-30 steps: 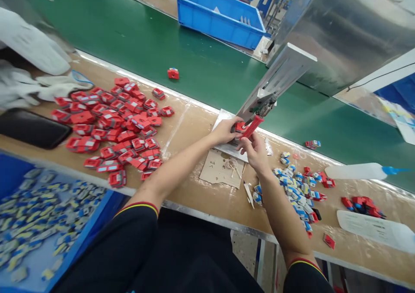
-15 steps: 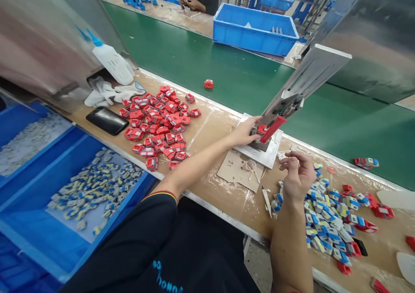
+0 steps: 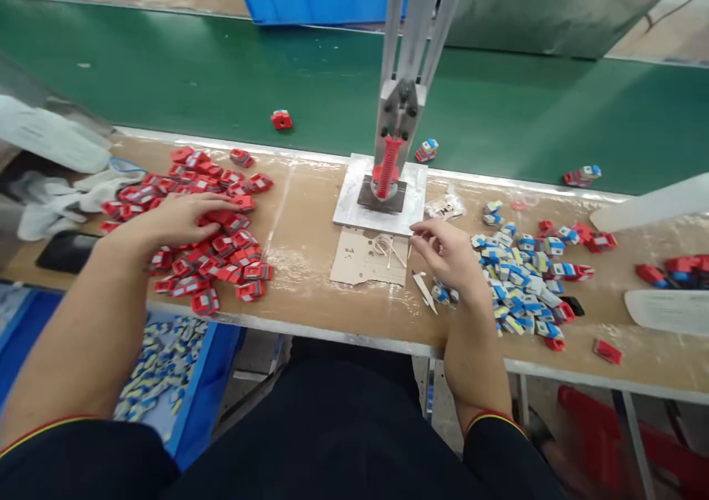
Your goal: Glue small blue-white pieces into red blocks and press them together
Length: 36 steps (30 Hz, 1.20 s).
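My left hand [image 3: 185, 223] reaches over the pile of red toy car bodies [image 3: 247, 256], its fingers stretched and thumb apart, touching the pieces on top. Whether it grips one is not clear. My right hand [image 3: 451, 256] hovers between a piece of cardboard [image 3: 360, 256] and a pile of small blue, white and yellow car parts [image 3: 515, 278]. Its thumb and forefinger tips are brought together; anything between them is too small to make out. Between both hands a metal toggle press with a red handle [image 3: 390, 168] stands on a silver base plate [image 3: 346, 201].
A green conveyor belt [image 3: 193, 79] runs behind the bench, carrying a few red pieces, one [image 3: 281, 120] at left. A craft knife [image 3: 424, 292] lies near my right wrist. At left are a black phone-like object [image 3: 66, 252], white gloves [image 3: 49, 204] and a white bottle [image 3: 49, 134].
My left hand has left the press and moved left onto the red pile. My right hand stays near the cardboard, fingers still pinched. The view has turned, and a car behind the press now shows.
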{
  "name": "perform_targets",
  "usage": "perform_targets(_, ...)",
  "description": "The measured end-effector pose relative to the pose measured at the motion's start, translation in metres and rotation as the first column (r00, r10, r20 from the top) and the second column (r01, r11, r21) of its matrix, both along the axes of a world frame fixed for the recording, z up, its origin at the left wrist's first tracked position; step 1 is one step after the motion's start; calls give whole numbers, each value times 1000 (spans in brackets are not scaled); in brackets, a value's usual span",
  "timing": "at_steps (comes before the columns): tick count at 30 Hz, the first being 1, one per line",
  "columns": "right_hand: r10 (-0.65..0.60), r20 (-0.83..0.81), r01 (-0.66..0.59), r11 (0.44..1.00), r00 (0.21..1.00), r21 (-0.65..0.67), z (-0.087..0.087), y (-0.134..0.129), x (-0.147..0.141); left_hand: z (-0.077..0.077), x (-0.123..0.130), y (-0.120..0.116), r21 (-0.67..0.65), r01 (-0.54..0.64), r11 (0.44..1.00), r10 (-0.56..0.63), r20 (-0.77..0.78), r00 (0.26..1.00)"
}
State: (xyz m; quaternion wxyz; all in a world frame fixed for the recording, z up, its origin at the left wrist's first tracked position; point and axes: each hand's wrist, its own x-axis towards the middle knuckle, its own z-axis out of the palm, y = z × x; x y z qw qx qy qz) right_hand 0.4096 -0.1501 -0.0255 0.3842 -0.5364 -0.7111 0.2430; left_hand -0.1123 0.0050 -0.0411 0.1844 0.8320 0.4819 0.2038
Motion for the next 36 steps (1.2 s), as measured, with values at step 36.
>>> perform_targets(36,-45,27,40,983,999,179,-36,13,-30,-26,256,-85,-591,481,647,530,803,274)
